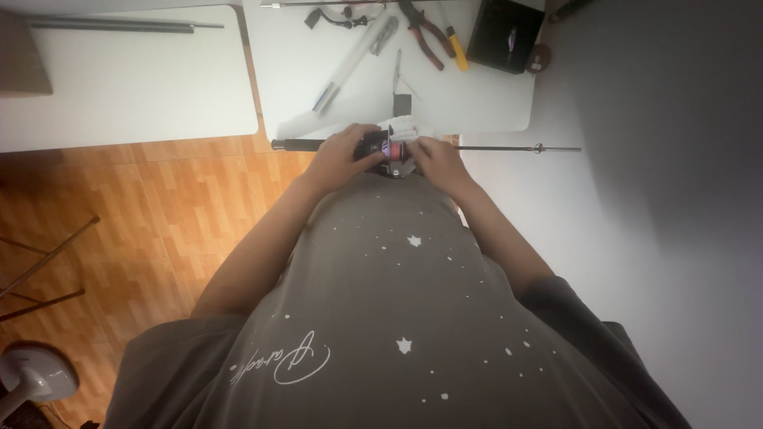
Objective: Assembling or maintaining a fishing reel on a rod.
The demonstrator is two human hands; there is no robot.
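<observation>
While both hands close around it, a fishing reel (380, 148) sits mounted on a rod (493, 148) held level in front of the person's chest.

Dark with a reddish spool, the reel lies between the two hands: the left hand (343, 156) is clenched around its body and the black handle (298, 144), and the right hand (435, 159) pinches its other side. The rod's long axis runs straight across, handle to the left, thin shaft and guide ring out right. Beyond, on the white table (493, 95), lie red-handled pliers (425, 32), a clear tube (354, 59) and a black box (505, 33).
</observation>
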